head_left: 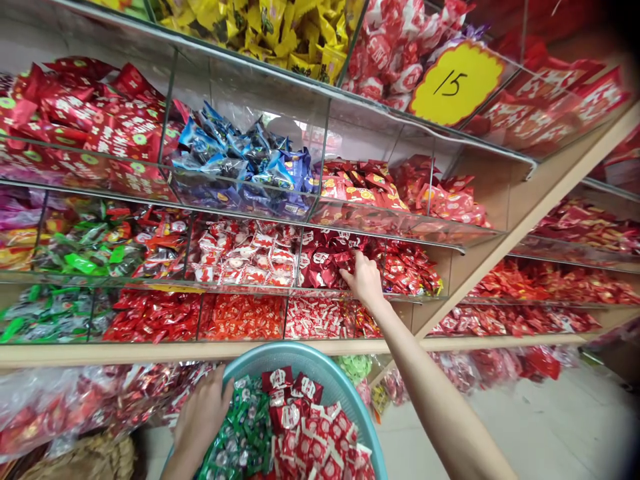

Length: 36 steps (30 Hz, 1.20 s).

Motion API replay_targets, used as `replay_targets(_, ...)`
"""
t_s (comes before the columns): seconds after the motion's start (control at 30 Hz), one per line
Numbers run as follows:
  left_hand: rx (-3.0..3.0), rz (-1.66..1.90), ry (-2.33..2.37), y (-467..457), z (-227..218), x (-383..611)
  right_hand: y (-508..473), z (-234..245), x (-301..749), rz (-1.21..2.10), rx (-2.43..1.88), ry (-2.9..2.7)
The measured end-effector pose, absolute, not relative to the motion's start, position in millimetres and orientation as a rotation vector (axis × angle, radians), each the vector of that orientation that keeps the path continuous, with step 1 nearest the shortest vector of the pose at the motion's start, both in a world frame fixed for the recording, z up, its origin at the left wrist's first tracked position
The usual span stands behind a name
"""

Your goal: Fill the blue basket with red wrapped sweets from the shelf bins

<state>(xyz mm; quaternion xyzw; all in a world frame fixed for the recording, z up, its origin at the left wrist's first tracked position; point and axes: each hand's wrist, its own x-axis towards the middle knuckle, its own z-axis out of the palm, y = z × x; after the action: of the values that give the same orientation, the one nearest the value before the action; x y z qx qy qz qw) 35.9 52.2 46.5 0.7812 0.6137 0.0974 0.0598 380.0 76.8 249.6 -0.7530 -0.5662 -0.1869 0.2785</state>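
My right hand [365, 279] reaches into a shelf compartment of dark red candy packets [320, 267]. Its thumb and index finger close around a packet near the compartment's right side; the other fingers are partly hidden. Below the shelves, a teal plastic basket [373, 413] holds green-wrapped candies [240, 427] on the left and red-and-white candies [325, 440] on the right. Several dark red packets [290, 415] lie at the top of that pile, matching those at my right hand. My left hand [203, 410] grips the basket's left rim, fingers bent over it.
Clear dividers split the shelves into candy compartments, with blue packets [240, 153] above. A yellow price tag [457, 83] reading 15 hangs at upper right. A slanting wooden post [480, 273] stands right of my hand. Bagged candies [100, 400] lie beneath the wooden shelf edge [150, 352].
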Motion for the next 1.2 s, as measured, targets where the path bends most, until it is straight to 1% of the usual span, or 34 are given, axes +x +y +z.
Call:
replay_targets(0.13, 2.36, 0.3, 1.87, 52, 45, 36, 81, 249, 377, -0.407, -1.979, -1.453)
replay_targets(0.3, 2.334, 0.306, 1.851, 50, 54, 37, 81, 242, 377, -0.323, -1.769, -1.412)
replay_targets(0.43, 2.332, 0.285, 1.857, 50, 55, 38, 76, 243, 380, -0.266, -1.625, -1.243)
replay_targets(0.57, 2.36, 0.294, 1.849, 52, 50, 37, 54, 252, 378, -0.224, -1.437, -1.021)
replay_targets(0.67, 2.376, 0.296, 1.856, 52, 47, 37, 27, 249, 363, -0.113, -1.344, -1.031)
replay_targets(0.77, 2.367, 0.302, 1.863, 52, 46, 37, 1, 224, 338, 0.127, -1.423, -1.209)
replay_targets(0.87, 2.359, 0.322, 1.858, 51, 49, 37, -16, 187, 313, 0.528, -1.487, -1.369)
replay_targets(0.93, 2.365, 0.31, 1.853, 50, 51, 37, -23, 162, 302, 0.683, -1.509, -1.431)
replay_targets(1.07, 2.379, 0.272, 1.854, 49, 53, 38, -34, 128, 291, 0.832, -1.569, -1.487)
replay_targets(1.2, 2.379, 0.258, 1.875, 48, 54, 39, -49, 115, 287, 0.877, -1.392, -1.61)
